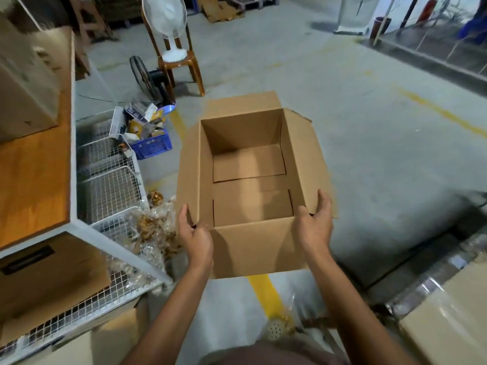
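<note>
An empty brown cardboard box [247, 248] is held in the air in front of me, its top flaps folded outward and its folded bottom flaps visible inside. My left hand [196, 234] grips the near left corner, thumb on the rim and fingers on the left flap. My right hand [316, 222] grips the near right corner, with its fingers wrapped over the right flap. Both forearms reach in from the bottom of the view.
A table [34, 180] with a wooden top and white frame stands at the left, with wire baskets [110, 191] and crumpled plastic beside it. A blue crate [152, 146] of clutter, a chair [181, 64] carrying a white fan, and wrapped cartons [448, 320] at the right surround the concrete floor.
</note>
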Motion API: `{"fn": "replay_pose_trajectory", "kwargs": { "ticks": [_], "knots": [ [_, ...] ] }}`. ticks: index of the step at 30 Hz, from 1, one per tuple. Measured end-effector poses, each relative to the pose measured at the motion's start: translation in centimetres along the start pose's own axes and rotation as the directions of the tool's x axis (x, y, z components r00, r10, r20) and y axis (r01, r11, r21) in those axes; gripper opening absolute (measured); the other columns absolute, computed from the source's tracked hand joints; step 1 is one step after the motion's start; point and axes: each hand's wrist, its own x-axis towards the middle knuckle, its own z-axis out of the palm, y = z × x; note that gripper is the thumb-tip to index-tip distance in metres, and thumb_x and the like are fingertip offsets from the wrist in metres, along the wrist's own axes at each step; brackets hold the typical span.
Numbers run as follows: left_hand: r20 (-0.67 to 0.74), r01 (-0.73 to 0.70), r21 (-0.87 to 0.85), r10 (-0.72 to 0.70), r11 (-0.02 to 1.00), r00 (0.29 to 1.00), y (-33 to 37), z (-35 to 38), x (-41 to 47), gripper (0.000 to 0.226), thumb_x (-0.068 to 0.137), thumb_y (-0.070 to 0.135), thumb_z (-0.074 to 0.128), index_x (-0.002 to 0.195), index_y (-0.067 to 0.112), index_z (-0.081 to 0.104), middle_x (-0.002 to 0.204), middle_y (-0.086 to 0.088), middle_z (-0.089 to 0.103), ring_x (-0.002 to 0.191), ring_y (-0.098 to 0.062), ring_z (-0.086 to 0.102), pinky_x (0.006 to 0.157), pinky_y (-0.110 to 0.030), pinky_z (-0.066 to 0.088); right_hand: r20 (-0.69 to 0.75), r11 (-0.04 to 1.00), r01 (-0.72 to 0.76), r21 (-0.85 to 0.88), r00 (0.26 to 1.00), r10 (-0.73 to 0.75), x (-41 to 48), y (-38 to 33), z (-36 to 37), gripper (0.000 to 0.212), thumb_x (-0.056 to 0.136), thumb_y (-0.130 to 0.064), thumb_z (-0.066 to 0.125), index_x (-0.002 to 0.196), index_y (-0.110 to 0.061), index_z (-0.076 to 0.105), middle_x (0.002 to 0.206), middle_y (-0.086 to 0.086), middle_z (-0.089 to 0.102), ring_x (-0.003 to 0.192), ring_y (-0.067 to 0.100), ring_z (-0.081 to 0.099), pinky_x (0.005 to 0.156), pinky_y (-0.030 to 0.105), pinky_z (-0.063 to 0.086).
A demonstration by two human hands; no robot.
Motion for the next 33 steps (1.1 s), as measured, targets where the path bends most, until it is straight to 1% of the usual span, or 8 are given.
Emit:
{"fn": "replay_pose_trajectory", "kwargs": {
  "ticks": [5,10,13,16,19,22,27,33],
  "knots": [
    [0.090,-0.013,0.017,0.012,1.000,0.996,1.7,9.3,3.3,0.064,0.091,-0.012,0.045,0.148,0.018,0.044,0.137,0.005,0.051,0.124,-0.015,0.054,0.105,-0.037,0.047,-0.112,1.000,-0.003,0.019,0.994,0.005,7.5,-2.8,-0.8,0.067,0.090,-0.010,0.059,0.152,-0.023,0.038,0.075,-0.027,0.040,0.067,-0.036,0.041,0.080,0.015,0.030],
    [0.230,-0.086,0.079,0.065,0.993,0.971,2.6,19.0,7.7,0.067,0.089,-0.008,0.047,0.150,0.021,0.042,0.133,0.010,0.050,0.114,0.000,0.051,0.098,-0.019,0.042,-0.280,0.999,-0.031,0.043,0.959,0.042,14.8,-4.3,-0.9,0.069,0.088,-0.010,0.061,0.151,-0.025,0.039,0.078,-0.033,0.038,0.071,-0.036,0.041,0.084,0.018,0.032],
    [0.333,-0.181,0.114,0.134,0.977,0.934,2.6,26.0,11.2,0.069,0.086,-0.010,0.047,0.150,0.015,0.042,0.131,0.006,0.051,0.104,0.014,0.045,0.082,0.004,0.034,-0.390,0.997,-0.020,0.075,0.919,0.048,20.0,-5.4,-0.3,0.068,0.088,-0.010,0.061,0.151,-0.025,0.040,0.090,-0.029,0.048,0.071,-0.005,0.045,0.087,0.015,0.032],
    [0.446,-0.209,0.095,0.146,0.973,0.883,3.0,34.0,14.9,0.068,0.086,-0.012,0.047,0.150,0.011,0.041,0.131,0.004,0.049,0.107,0.009,0.044,0.085,0.002,0.032,-0.489,0.995,0.025,0.101,0.872,0.028,26.0,-7.0,0.5,0.068,0.088,-0.005,0.061,0.150,-0.022,0.041,0.115,-0.015,0.049,0.081,-0.017,0.040,0.081,-0.001,0.026],
    [0.541,-0.249,0.074,0.171,0.966,0.823,3.9,41.9,18.1,0.065,0.088,-0.011,0.050,0.149,0.008,0.041,0.122,0.007,0.048,0.093,0.020,0.041,0.075,0.012,0.025,-0.592,0.992,0.073,0.104,0.806,0.003,31.5,-8.8,1.2,0.066,0.087,-0.002,0.060,0.150,-0.016,0.042,0.097,-0.026,0.051,0.073,-0.030,0.047,0.070,-0.010,0.025],
    [0.615,-0.274,0.035,0.195,0.961,0.764,6.2,48.9,20.0,0.059,0.093,0.002,0.061,0.148,0.008,0.042,0.100,0.023,0.048,0.075,0.033,0.044,0.067,0.013,0.024,-0.683,0.991,0.105,0.085,0.730,-0.019,36.2,-11.2,1.0,0.066,0.087,0.001,0.060,0.149,-0.014,0.042,0.096,-0.035,0.041,0.072,-0.037,0.044,0.068,-0.008,0.031],
    [0.766,-0.200,0.043,0.096,0.979,0.635,9.4,59.7,20.5,0.071,0.091,0.017,0.070,0.150,0.031,0.035,0.128,0.017,0.044,0.088,0.026,0.047,0.069,0.008,0.030,-0.791,0.986,0.162,0.042,0.608,-0.067,43.2,-14.4,-1.4,0.070,0.088,-0.001,0.060,0.152,-0.019,0.038,0.106,-0.021,0.050,0.077,-0.033,0.048,0.062,-0.003,0.039],
    [0.848,-0.202,-0.018,0.122,0.979,0.516,11.4,72.6,17.0,0.070,0.092,0.009,0.065,0.150,0.032,0.034,0.118,0.017,0.049,0.078,0.029,0.048,0.061,0.004,0.035,-0.866,0.980,0.197,-0.006,0.489,-0.104,51.2,-16.0,-6.8,0.068,0.092,-0.006,0.062,0.152,-0.021,0.035,0.118,-0.017,0.046,0.089,-0.034,0.044,0.063,-0.007,0.036]
  ]
}}
